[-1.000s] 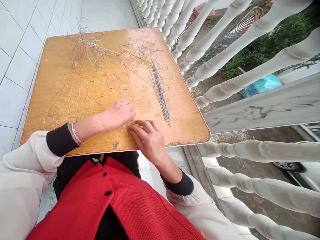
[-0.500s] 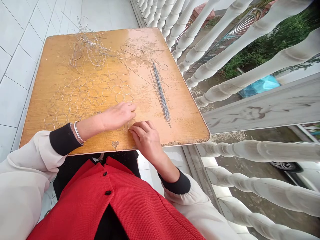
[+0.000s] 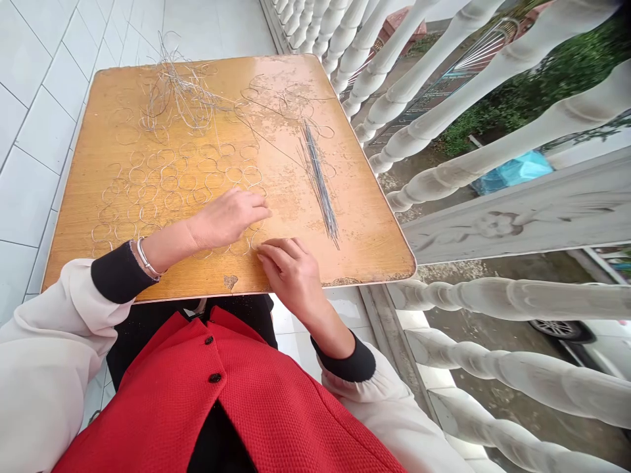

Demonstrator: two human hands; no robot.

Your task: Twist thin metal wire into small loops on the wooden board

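Observation:
Several thin wire rings (image 3: 173,199) lie in loose, linked rows on the wooden tabletop (image 3: 365,256). My right hand (image 3: 293,272) rests low near the table's front edge, thumb and forefinger pinched at a wire ring (image 3: 250,243). Just up and to the left, my left hand (image 3: 231,217) hovers over the front of the rows. Its fingers are bent together and pointing right; what they hold, if anything, is hidden. A bundle of straight grey wires (image 3: 320,187) lies to the right of both hands.
A tangled heap of wire (image 3: 182,92) sits at the table's far left, some ends poking past the edge. More loose loops (image 3: 283,98) lie at the far right. A white balustrade (image 3: 419,180) runs along the right side, and a tiled wall (image 3: 37,121) along the left.
My left hand has lifted slightly away from my right hand, and the gap between their fingertips is wider. My right hand has barely moved. The view has shifted a little.

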